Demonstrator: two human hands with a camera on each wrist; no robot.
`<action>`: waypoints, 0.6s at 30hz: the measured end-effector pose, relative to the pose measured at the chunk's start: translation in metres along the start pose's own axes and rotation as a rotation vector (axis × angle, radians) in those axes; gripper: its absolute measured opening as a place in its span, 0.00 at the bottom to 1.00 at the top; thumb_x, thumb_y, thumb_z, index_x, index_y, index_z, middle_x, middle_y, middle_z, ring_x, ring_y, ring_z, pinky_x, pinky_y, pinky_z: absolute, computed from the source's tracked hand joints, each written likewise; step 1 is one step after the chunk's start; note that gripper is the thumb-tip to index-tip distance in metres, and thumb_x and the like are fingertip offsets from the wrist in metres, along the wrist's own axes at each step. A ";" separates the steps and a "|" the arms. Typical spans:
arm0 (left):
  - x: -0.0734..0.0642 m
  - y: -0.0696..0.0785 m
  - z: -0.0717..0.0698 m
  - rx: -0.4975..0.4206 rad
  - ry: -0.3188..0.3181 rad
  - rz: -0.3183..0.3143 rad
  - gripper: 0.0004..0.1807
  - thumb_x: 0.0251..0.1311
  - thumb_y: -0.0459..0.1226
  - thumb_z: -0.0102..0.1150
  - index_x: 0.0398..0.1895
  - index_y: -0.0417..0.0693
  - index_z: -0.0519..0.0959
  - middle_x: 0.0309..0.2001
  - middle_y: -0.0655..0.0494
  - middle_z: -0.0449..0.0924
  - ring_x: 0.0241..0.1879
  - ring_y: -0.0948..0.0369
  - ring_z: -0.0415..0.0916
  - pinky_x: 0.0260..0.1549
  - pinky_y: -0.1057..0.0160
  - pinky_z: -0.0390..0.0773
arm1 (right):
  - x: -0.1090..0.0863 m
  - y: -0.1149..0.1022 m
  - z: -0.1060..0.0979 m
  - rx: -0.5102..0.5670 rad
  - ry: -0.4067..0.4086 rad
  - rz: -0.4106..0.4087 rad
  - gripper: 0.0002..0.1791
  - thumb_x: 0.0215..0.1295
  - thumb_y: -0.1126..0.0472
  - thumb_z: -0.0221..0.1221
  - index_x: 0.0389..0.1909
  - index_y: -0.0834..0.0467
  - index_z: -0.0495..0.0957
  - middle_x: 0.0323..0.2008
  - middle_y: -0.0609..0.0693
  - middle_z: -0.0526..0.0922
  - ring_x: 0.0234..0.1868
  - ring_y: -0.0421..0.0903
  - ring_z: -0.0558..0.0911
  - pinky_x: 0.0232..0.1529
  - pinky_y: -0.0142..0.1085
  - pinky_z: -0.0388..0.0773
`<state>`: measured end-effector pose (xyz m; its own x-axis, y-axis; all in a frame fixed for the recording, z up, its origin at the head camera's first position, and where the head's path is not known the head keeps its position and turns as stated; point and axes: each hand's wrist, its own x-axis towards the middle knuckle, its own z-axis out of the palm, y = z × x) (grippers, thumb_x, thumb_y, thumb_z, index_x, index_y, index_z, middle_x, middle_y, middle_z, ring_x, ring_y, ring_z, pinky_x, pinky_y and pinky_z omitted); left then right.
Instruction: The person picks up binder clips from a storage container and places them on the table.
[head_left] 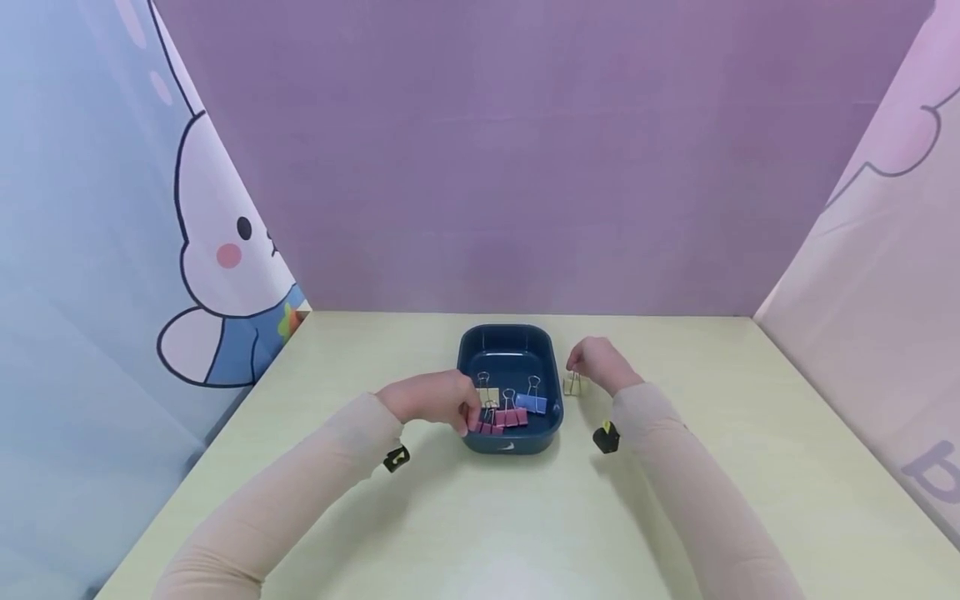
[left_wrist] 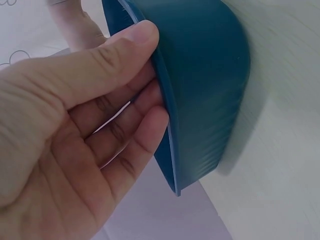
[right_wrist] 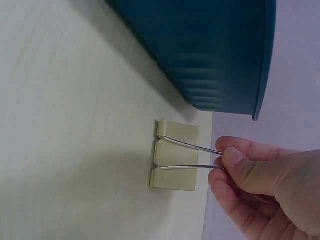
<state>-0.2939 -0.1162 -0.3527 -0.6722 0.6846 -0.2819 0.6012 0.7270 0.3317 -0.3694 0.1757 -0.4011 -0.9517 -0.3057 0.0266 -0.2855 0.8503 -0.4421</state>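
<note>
A dark blue tray (head_left: 480,444) stands mid-table. My left hand (head_left: 431,396) holds its rim at the near left corner; in the left wrist view the thumb (left_wrist: 142,32) lies on the edge and the other fingers reach inside. Just right of the tray, my right hand (head_left: 603,364) pinches the wire handles of a cream binder clip (right_wrist: 182,155) between thumb and fingers. That clip's body stands close to the tabletop. In the tray lie a pale yellow binder clip (head_left: 491,396), a blue one (head_left: 531,404) and pink ones (head_left: 512,417).
The pale table (head_left: 495,533) reaches back to a purple partition (head_left: 525,183). A light blue rabbit-print cloth (head_left: 90,333) hangs at the left and a pale printed cloth (head_left: 885,333) at the right. Small dark wrist cameras (head_left: 606,437) sit below both wrists.
</note>
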 end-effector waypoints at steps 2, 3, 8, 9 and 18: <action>0.001 0.000 0.000 0.000 -0.001 -0.008 0.08 0.51 0.31 0.70 0.25 0.56 0.84 0.29 0.69 0.81 0.32 0.67 0.76 0.37 0.70 0.79 | 0.000 0.000 0.001 0.000 -0.001 0.004 0.08 0.60 0.74 0.58 0.34 0.64 0.85 0.38 0.58 0.87 0.43 0.55 0.83 0.51 0.46 0.79; 0.001 0.000 0.000 0.001 -0.002 -0.013 0.08 0.51 0.31 0.71 0.25 0.56 0.84 0.29 0.69 0.81 0.32 0.67 0.76 0.37 0.70 0.79 | 0.000 0.000 0.001 -0.003 0.000 0.002 0.08 0.61 0.74 0.58 0.34 0.64 0.85 0.38 0.58 0.87 0.43 0.55 0.83 0.51 0.46 0.79; 0.000 0.001 0.001 0.010 -0.002 -0.018 0.08 0.51 0.31 0.71 0.25 0.55 0.84 0.29 0.69 0.81 0.32 0.67 0.76 0.37 0.71 0.78 | -0.001 0.000 0.004 0.007 0.011 0.002 0.08 0.61 0.75 0.57 0.35 0.66 0.85 0.38 0.60 0.86 0.44 0.56 0.83 0.51 0.47 0.79; 0.000 0.001 0.001 0.010 -0.003 -0.018 0.07 0.51 0.31 0.71 0.25 0.55 0.84 0.29 0.68 0.81 0.32 0.67 0.76 0.37 0.71 0.78 | -0.001 0.001 0.005 0.009 0.014 0.004 0.08 0.61 0.75 0.57 0.35 0.66 0.84 0.38 0.60 0.86 0.44 0.56 0.83 0.51 0.47 0.79; 0.000 0.003 0.000 0.007 -0.003 -0.026 0.07 0.51 0.31 0.71 0.26 0.54 0.85 0.30 0.68 0.81 0.32 0.67 0.76 0.37 0.71 0.78 | 0.000 0.004 0.007 0.025 0.020 0.025 0.10 0.63 0.74 0.56 0.42 0.67 0.82 0.44 0.62 0.85 0.48 0.58 0.82 0.53 0.48 0.78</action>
<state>-0.2920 -0.1142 -0.3515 -0.6863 0.6656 -0.2933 0.5864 0.7449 0.3181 -0.3696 0.1761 -0.4090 -0.9607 -0.2757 0.0335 -0.2592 0.8466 -0.4649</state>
